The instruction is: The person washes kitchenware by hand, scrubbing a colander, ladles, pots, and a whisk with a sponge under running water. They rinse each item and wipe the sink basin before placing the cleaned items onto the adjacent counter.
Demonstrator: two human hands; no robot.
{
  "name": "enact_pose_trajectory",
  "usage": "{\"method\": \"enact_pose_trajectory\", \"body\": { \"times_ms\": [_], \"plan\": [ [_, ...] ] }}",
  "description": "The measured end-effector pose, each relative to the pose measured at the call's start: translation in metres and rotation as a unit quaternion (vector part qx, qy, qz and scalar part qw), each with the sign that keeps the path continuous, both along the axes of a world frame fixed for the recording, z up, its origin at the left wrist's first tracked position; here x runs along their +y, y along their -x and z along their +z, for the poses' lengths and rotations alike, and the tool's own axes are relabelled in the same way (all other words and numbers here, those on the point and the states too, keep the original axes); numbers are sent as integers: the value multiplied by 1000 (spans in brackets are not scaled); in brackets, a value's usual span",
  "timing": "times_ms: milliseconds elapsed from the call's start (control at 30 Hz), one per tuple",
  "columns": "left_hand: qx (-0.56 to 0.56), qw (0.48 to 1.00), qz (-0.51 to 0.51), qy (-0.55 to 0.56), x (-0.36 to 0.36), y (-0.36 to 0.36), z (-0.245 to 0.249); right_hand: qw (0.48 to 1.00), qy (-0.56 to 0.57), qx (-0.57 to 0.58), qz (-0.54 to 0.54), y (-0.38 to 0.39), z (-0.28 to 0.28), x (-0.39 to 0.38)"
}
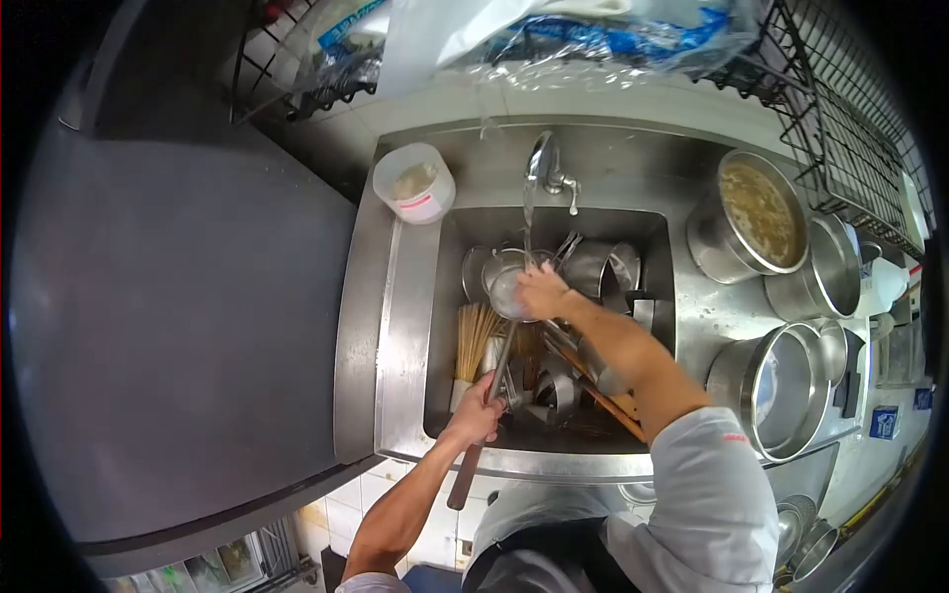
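in the smooth steel sink (573,464), near a bundle of thin tan sticks (475,334), a round-bowled utensil (503,294) lies below the curved tap (540,158), pale inside, its slim shaft brown-ended. the left hand (475,411) grasps that shaft; the right hand (543,291) meets the bowl, grip unclear.

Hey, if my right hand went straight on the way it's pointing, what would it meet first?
Probably the round head of the long-handled utensil, right in line with your right hand. If the hand is above the rim, it might pass over; depth is unclear here.
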State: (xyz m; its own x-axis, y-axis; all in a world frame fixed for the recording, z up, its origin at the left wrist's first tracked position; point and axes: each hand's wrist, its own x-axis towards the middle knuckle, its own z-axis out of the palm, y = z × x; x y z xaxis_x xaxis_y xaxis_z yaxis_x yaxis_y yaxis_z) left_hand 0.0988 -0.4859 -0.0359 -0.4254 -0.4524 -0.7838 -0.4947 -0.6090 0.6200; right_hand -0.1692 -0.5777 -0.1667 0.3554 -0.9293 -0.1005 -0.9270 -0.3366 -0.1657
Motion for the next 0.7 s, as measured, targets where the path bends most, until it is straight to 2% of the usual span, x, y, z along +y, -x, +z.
{"method": "enact_pose_trajectory", "body": {
  "times_ms": [100,133,233,267,333,367,400,433,467,533,600,667,700],
  "plan": [
    [-42,997,-59,23,6,-5,-1,981,173,47,68,17,-23,-21],
    [-36,998,-43,29,5,-3,-3,984,172,39,34,11,-24,-24],
    [-38,994,-43,89,-8,8,-3,967,118,-124,-189,-27,-37,-34],
    [-66,989,-56,119,-13,12,-2,949,47,-203,-235,-35,-42,-41],
    [-127,973,-81,173,-16,17,-1,917,-2,-250,-312,-63,-33,-45],
    [-135,943,-122,279,-17,19,-16,897,-24,-270,-350,-69,-25,-50],
    [-142,900,-162,379,-13,16,-45,863,-47,-286,-415,-74,-15,-51],
    [-147,843,-201,476,-10,19,-52,822,-68,-303,-478,-78,-4,-54],
    [-164,845,-203,467,-6,23,-59,778,-85,-320,-535,-76,8,-61],
    [-208,846,-206,446,2,31,-50,738,73,-331,-584,-76,-3,-80],
    [-166,813,-178,529,1,24,-63,590,91,-439,-671,-71,-6,-90],
    [-142,796,-107,578,1,24,-83,439,144,-652,-601,-58,-23,-98],
    [-102,875,-83,466,-3,29,-82,350,170,-740,-548,-50,-28,-101]
  ]
}}
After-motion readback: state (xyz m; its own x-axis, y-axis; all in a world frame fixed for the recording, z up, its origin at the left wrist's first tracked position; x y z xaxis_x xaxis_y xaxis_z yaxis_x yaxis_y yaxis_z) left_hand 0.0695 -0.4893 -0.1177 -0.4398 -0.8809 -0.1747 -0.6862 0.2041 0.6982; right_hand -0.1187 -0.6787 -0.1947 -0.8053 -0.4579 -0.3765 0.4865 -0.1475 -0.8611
